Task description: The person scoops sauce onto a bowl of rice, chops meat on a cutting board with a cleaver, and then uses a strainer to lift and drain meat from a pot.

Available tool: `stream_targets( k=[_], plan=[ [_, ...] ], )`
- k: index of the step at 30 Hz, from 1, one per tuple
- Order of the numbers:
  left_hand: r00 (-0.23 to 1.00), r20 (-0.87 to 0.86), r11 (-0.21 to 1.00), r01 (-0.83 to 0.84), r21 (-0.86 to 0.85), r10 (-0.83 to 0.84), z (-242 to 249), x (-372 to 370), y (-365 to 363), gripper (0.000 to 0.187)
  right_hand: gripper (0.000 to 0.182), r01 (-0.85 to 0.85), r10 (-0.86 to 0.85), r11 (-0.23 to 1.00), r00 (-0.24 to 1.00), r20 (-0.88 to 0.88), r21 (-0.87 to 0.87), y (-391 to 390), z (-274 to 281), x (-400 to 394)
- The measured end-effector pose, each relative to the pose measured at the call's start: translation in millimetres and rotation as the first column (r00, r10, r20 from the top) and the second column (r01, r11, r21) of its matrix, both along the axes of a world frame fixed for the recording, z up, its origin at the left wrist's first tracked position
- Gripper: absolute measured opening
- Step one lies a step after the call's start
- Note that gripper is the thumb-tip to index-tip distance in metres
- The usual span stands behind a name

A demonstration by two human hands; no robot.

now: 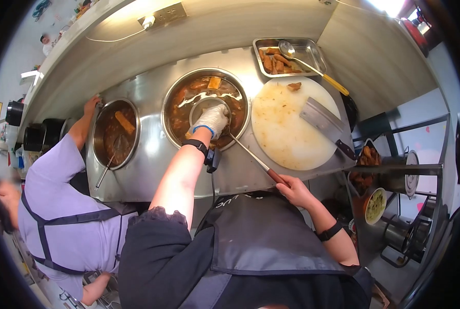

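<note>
Head view: downward over a brushed-steel counter [150, 126].
Left hand, in a clear plastic glove with a blue wristband [212, 119]: over a round grey-metal bowl [196, 109], fingertips hidden; cannot tell whether spread or gripping.
Bare right hand [294, 191]: closed around the brown wooden end of a long, thin-shanked metal ladle [254, 159].
Ladle: slanting into a wide, round steel pot [205, 70] of brown broth, apparently joined to the bowl.
Handling: probably stiff and light unfilled, heavier and tip-prone with broth; metal likely hot and slippery, so best held by the wood.
Right of pot: 1 round white cutting board [279, 141], 1 broad steel cleaver [320, 116] on top.
</note>
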State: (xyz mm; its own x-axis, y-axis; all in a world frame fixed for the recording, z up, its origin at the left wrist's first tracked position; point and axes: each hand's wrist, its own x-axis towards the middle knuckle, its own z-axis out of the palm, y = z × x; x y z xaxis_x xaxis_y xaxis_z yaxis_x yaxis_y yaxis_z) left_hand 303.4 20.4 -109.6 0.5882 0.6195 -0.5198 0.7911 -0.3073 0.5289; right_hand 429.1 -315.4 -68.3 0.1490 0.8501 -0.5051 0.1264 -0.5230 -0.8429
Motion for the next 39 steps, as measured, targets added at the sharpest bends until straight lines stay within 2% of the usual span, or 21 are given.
stream_targets(
  k=[2,3,4,6,7,8,9,10,11,12,13,14,16,17,20,21,28,30,33,35,39],
  plan=[
    [0.998,0.055,0.998,-0.016,0.069,0.012,2,-1,1,0.024,0.031,0.03,-0.03,0.999,1.0,-0.007,0.011,1,1,-1],
    [0.995,0.013,0.988,-0.095,-0.125,0.097,4,-3,6,0.032,0.031,0.035,-0.035,0.999,0.999,-0.006,0.011,1,1,0],
    [0.996,0.013,0.988,-0.09,-0.126,0.093,-2,-7,11,0.032,0.031,0.026,-0.026,1.0,1.0,-0.016,-0.008,1,2,0],
    [0.979,0.203,0.975,-0.048,0.217,0.003,-21,-17,17,0.042,0.03,0.018,-0.019,0.999,0.999,-0.03,-0.03,1,2,1],
    [0.953,0.266,0.989,-0.129,-0.069,0.143,11,-18,14,0.05,0.031,0.018,-0.021,0.998,0.998,-0.059,-0.052,1,3,2],
    [0.907,0.41,0.984,0.021,0.178,-0.093,-19,-29,32,0.05,0.032,0.016,-0.022,0.997,0.996,-0.088,-0.073,1,4,2],
    [0.911,0.355,0.974,-0.164,-0.156,0.21,-20,-32,36,0.049,0.032,0.014,-0.021,0.997,0.996,-0.09,-0.073,2,7,1],
    [0.855,0.206,0.821,-0.348,-0.453,0.476,9,-29,31,0.049,0.03,0.035,-0.05,0.993,0.99,-0.132,-0.114,2,12,1],
    [0.852,0.207,0.82,-0.353,-0.45,0.481,19,-32,27,0.049,0.029,0.051,-0.078,0.987,0.982,-0.171,-0.155,3,14,2],
    [0.938,0.194,0.934,-0.23,-0.272,0.288,26,-36,23,0.055,0.029,0.044,-0.07,0.988,0.983,-0.17,-0.151,4,13,2],
    [0.986,0.139,0.993,-0.076,-0.091,0.089,30,-40,18,0.061,0.029,0.047,-0.07,0.99,0.983,-0.172,-0.135,3,9,3],
    [0.993,0.118,0.999,-0.002,0.054,-0.005,31,-41,10,0.069,0.029,0.05,-0.071,0.992,0.982,-0.174,-0.12,3,7,3],
    [0.998,0.024,0.998,0.065,0.027,-0.065,28,-36,0,0.068,0.03,0.037,-0.056,0.992,0.985,-0.161,-0.121,4,8,3],
    [0.994,0.088,0.979,0.039,0.202,-0.058,16,-35,-7,0.065,0.03,0.029,-0.047,0.992,0.988,-0.149,-0.126,4,8,4],
    [0.998,0.069,0.991,-0.003,0.133,-0.007,12,-25,-15,0.053,0.03,-0.016,0.014,0.999,0.998,-0.059,-0.036,2,1,5],
    [0.995,0.024,0.994,-0.097,-0.046,0.099,14,-21,-15,0.044,0.03,-0.018,0.015,0.999,0.998,-0.057,-0.042,2,2,4],
    [0.974,0.063,0.934,-0.187,-0.305,0.215,10,-26,-4,0.043,0.028,0.012,-0.02,0.995,0.996,-0.085,-0.1,4,9,6],
    [0.978,0.056,0.934,-0.172,-0.313,0.199,7,-28,-1,0.043,0.028,0.009,-0.02,0.994,0.995,-0.099,-0.113,2,7,6],
    [0.948,0.195,0.919,-0.172,-0.355,0.252,-6,-30,-1,0.042,0.027,0.016,-0.025,0.997,0.994,-0.107,-0.076,0,1,5],
    [0.916,0.303,0.946,-0.184,-0.266,0.263,-14,-28,0,0.04,0.026,0.029,-0.035,0.998,0.993,-0.116,-0.057,0,0,4],
    [0.938,0.186,0.914,-0.216,-0.344,0.292,-3,-21,-4,0.034,0.026,0.031,-0.038,0.997,0.993,-0.107,-0.068,2,5,2]
  ],
)
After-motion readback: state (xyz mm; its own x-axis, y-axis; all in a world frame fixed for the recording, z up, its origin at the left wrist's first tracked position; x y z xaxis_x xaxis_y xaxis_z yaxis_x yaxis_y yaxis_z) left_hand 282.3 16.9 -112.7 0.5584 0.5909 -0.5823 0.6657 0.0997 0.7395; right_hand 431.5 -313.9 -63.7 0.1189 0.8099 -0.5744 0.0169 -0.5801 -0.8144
